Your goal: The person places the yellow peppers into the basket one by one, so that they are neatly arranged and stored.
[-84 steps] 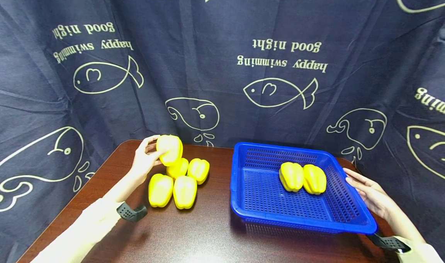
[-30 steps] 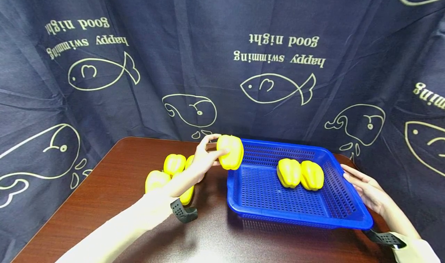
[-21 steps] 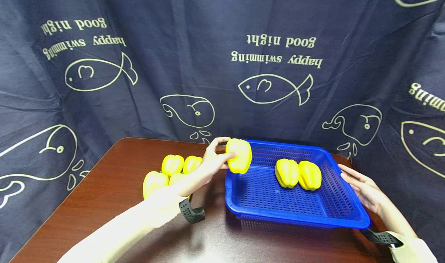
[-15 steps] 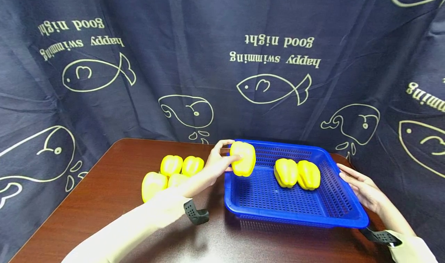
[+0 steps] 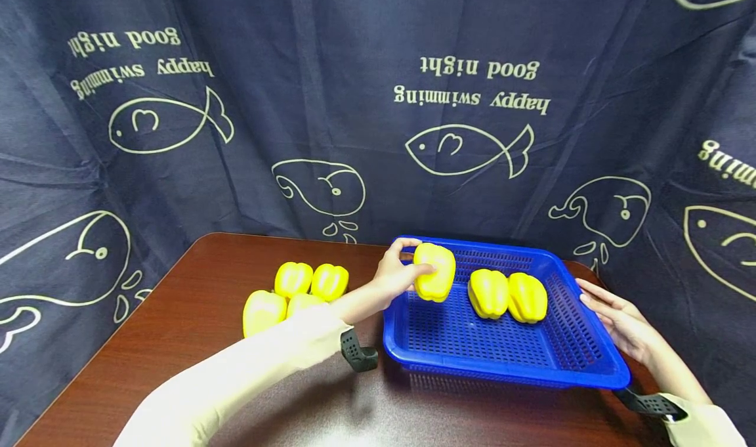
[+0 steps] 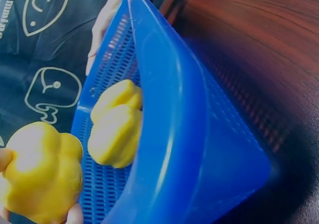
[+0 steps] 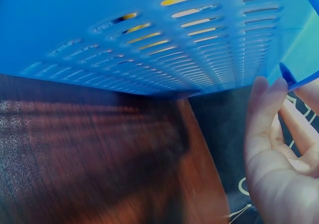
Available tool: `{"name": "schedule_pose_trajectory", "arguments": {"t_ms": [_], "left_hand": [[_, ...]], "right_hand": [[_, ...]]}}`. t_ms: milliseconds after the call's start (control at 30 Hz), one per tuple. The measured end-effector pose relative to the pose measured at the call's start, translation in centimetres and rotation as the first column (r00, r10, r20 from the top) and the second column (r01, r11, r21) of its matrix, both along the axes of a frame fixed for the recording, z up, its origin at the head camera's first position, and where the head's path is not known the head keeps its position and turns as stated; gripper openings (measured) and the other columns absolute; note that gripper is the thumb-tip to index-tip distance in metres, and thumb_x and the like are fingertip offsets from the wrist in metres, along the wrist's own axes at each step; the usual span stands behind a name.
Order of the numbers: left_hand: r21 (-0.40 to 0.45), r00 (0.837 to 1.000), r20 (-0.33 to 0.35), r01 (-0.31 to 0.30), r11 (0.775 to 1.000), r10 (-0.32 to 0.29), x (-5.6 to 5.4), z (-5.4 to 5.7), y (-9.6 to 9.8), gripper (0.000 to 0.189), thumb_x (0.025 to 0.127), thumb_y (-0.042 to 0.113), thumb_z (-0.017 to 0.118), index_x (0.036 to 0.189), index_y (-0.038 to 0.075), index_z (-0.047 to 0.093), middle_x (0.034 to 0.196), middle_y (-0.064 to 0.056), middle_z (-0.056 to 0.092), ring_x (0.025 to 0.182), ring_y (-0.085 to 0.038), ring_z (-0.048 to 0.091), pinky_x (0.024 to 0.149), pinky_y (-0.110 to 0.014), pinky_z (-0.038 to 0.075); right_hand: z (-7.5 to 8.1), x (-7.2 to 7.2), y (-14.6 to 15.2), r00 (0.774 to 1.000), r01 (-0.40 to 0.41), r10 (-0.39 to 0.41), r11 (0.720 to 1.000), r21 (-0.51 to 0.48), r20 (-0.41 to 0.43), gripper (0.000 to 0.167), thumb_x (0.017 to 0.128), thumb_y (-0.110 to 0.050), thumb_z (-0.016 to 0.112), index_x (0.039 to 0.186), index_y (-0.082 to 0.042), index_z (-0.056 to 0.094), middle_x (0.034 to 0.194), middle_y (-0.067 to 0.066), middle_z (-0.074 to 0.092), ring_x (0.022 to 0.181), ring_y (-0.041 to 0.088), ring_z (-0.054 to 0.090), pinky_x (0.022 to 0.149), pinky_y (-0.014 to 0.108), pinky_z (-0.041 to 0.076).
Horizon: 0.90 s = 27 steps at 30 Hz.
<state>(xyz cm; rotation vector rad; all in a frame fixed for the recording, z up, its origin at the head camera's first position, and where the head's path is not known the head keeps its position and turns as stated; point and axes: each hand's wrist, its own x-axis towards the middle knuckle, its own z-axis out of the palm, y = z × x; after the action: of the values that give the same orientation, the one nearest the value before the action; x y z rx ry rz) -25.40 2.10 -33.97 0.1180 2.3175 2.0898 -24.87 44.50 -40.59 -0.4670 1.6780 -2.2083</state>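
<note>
My left hand (image 5: pixel 397 273) grips a yellow bell pepper (image 5: pixel 436 273), thumb across its near side, over the left part of a blue plastic basket (image 5: pixel 484 366). In the left wrist view the held pepper (image 6: pixel 42 171) shows large, with fingertips around its edges. Two more yellow bell peppers (image 5: pixel 489 294) lie side by side inside the basket, toward its right. At the basket's right side my right hand (image 5: pixel 626 329) holds the rim; the right wrist view shows its thumb and fingers (image 7: pixel 266 104) curled at the rim's edge. Several yellow bell peppers (image 5: pixel 329 283) sit grouped on the table's left, partly behind my left forearm.
A brown wooden table (image 5: pixel 177 316) carries everything. Dark blue cloth (image 5: pixel 331 106) with fish and whale drawings hangs right behind the table's far edge. Black bands (image 5: pixel 357 350) circle both wrists. The basket's walls (image 7: pixel 149 35) are slotted.
My left hand lifted its pepper from the group at left and carried it rightward, across the basket's left rim to above the basket's inside. The right hand stays at the basket's right rim.
</note>
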Motion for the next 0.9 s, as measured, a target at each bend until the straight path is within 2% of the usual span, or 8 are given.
{"name": "schedule_pose_trajectory", "arguments": {"t_ms": [200,367,500,667,900], "left_hand": [[-0.063,1.000,-0.012,0.002,0.998,-0.003,0.0,-0.5,1.4,0.053,0.073,0.012,0.079,0.121,0.012,0.055,0.117,-0.019,0.058,0.093,-0.026,0.064,0.061,-0.034,0.059],[-0.114,1.000,0.010,0.018,0.993,-0.017,-0.4,-0.3,2.6,0.053,0.073,0.014,0.080,0.121,0.015,0.056,0.115,-0.016,0.061,0.088,-0.020,0.064,0.057,-0.028,0.057],[-0.101,0.999,0.045,0.021,0.995,-0.017,-0.8,0.3,3.3,0.052,0.074,0.012,0.079,0.120,0.016,0.055,0.113,-0.014,0.062,0.088,-0.020,0.064,0.059,-0.030,0.058],[-0.080,0.996,0.084,-0.002,0.997,0.009,-1.7,1.0,4.1,0.052,0.074,0.011,0.078,0.120,0.017,0.055,0.106,-0.012,0.061,0.087,-0.020,0.063,0.061,-0.036,0.059],[-0.104,0.994,0.092,-0.049,0.993,0.059,-3.0,0.9,5.0,0.052,0.073,0.011,0.078,0.119,0.017,0.056,0.099,-0.010,0.061,0.081,-0.018,0.061,0.058,-0.035,0.059]], "right_hand": [[-0.1,0.0,0.0,1.000,-0.009,0.008,1.000,0.013,0.007,0.048,0.103,-0.003,0.030,0.127,-0.030,0.061,0.117,-0.009,0.069,0.101,0.012,0.069,0.080,0.026,0.057],[-0.4,0.2,0.3,0.999,-0.041,0.041,0.999,-0.007,-0.002,0.050,0.104,-0.003,0.027,0.129,-0.030,0.060,0.120,-0.009,0.068,0.103,0.011,0.068,0.082,0.025,0.056],[-0.4,0.3,0.3,0.999,-0.041,0.041,0.999,-0.012,0.009,0.050,0.104,-0.003,0.027,0.129,-0.030,0.060,0.120,-0.009,0.068,0.103,0.012,0.068,0.082,0.026,0.057],[-0.3,0.3,0.3,0.999,-0.040,0.040,0.999,-0.014,0.013,0.050,0.104,-0.003,0.026,0.130,-0.030,0.060,0.119,-0.008,0.068,0.102,0.013,0.068,0.081,0.027,0.057],[-0.3,-0.1,0.1,0.998,-0.069,0.069,0.997,-0.036,0.008,0.052,0.104,-0.002,0.024,0.131,-0.029,0.059,0.120,-0.007,0.068,0.102,0.013,0.068,0.081,0.027,0.057]]}}
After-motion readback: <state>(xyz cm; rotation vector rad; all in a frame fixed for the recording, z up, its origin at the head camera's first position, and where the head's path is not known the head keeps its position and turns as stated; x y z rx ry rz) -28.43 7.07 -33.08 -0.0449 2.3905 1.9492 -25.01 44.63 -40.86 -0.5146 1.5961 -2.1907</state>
